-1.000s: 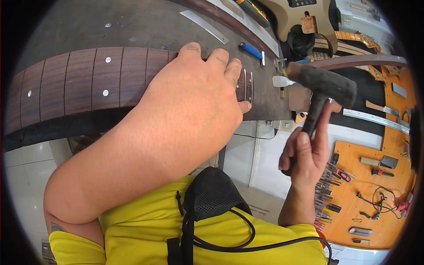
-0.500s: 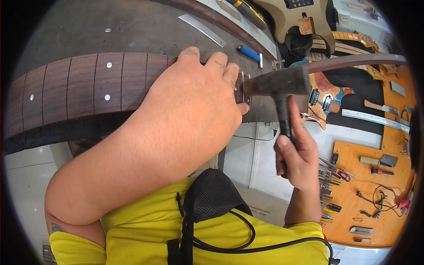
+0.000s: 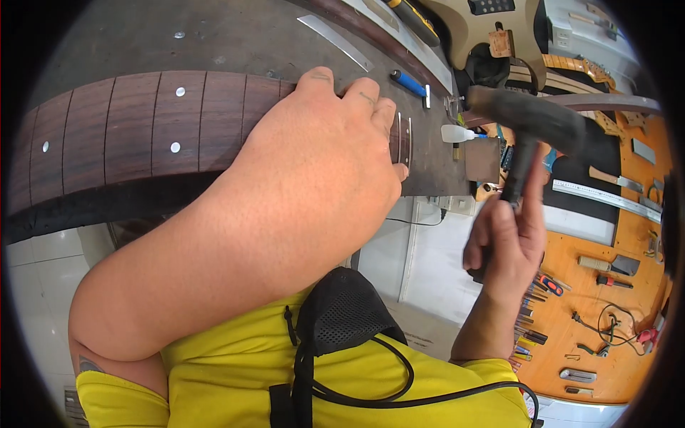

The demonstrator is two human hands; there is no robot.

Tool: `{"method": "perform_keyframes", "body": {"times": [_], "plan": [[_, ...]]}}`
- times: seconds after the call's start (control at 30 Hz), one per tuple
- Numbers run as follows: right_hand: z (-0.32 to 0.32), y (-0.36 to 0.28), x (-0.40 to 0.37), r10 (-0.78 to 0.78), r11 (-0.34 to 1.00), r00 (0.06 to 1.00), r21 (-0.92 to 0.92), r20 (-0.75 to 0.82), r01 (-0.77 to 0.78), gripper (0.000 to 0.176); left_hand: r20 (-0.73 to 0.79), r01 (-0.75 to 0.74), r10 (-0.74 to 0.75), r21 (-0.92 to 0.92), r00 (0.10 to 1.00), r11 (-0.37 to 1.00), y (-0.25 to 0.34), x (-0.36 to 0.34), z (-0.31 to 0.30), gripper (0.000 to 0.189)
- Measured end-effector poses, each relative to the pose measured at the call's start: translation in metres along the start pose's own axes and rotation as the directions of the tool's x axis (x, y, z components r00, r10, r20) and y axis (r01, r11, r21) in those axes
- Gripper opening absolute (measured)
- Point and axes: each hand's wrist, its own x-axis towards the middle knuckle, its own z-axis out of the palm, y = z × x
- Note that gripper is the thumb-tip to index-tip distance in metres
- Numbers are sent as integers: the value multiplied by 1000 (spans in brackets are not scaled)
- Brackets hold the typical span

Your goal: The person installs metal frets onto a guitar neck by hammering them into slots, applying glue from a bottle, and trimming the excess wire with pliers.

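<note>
A dark wooden guitar neck (image 3: 128,128) with round white inlay dots and crosswise slots lies along the bench. My left hand (image 3: 328,143) is laid over its right part, fingers curled about it, hiding that stretch of fretboard. Just right of these fingers, two thin metal frets (image 3: 404,143) cross the wood near the neck's end. In my right hand (image 3: 510,235) is a hammer (image 3: 528,121), gripped by its black handle with the index finger stretched along it. The hammer head is in the air, apart from the frets, and slightly blurred.
On the dark bench (image 3: 235,43) lie a metal strip (image 3: 335,43), a blue-handled tool (image 3: 408,83) and a small white bottle (image 3: 458,133). Guitar bodies (image 3: 492,21) stand at the back right. An orange tool board (image 3: 571,335) holds several hand tools on the right.
The hammer head has lifted off the fret end of the neck and swung right, together with my right hand. The white bottle now shows. My left hand keeps its place on the neck.
</note>
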Motion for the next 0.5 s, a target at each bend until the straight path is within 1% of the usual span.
{"method": "perform_keyframes", "body": {"times": [0.03,0.07,0.1,0.13,0.2,0.23,0.27,0.33,0.37,0.4,0.43,0.47,0.5], "plan": [[2,1,2,140,986,983,-113,122,-126,73,8,8,-8,-12,1000,1000,0,0,-1,38],[3,2,3,286,943,932,-237,223,-233,73,15,15,-15,-23,1000,1000,0,1,-2,38],[2,10,2,244,962,936,-185,252,-201,71,12,10,-9,-18,1000,1000,0,1,-3,38],[0,8,3,238,963,938,-185,252,-194,71,25,6,-6,-7,1000,1000,0,2,-4,38],[-7,2,6,186,971,965,-183,187,-151,71,40,9,-9,-2,999,1000,-2,2,-3,38],[-9,-1,6,154,984,979,-112,133,-139,72,22,5,-5,1,1000,1000,-2,1,-1,38],[-5,-5,6,62,997,995,-46,83,-58,71,3,-1,1,5,1000,1000,-1,0,0,38],[-1,-1,5,36,999,996,-7,79,-35,71,5,-3,3,-4,1000,1000,-1,0,0,38],[3,-1,5,156,985,972,-107,174,-139,71,4,-1,1,-3,1000,1000,-1,0,-2,38],[6,-2,5,281,949,926,-215,251,-229,71,2,-4,4,3,1000,1000,-1,0,-3,38],[6,2,5,244,956,938,-226,246,-189,70,20,0,0,-3,1000,1000,0,1,-4,38],[3,1,6,238,957,940,-225,246,-183,70,38,9,-9,-9,999,1000,-1,1,-4,38],[-2,1,8,194,972,955,-176,223,-157,71,37,12,-12,-6,999,1000,-2,2,-4,38]]}}
